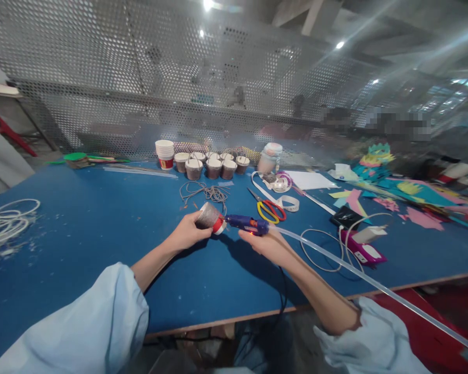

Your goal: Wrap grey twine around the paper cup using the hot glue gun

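Light-blue sleeves (97, 311) are seen nearest. A tilted paper cup (219, 225), red-banded and partly wrapped in grey cord (206, 214), is gripped by the curled left fingers (203, 233); a blue glue gun (244, 223) is enclosed by the right fingers (252, 239), its nozzle against or just beside the cup. Beyond both, wrapped cups (213, 169) are grouped beside nested cups (165, 153). Blue desk (86, 223) is extended leftward to white coils (8, 223); its front edge is shown nearer. A perforated screen (171, 62) is set behind.
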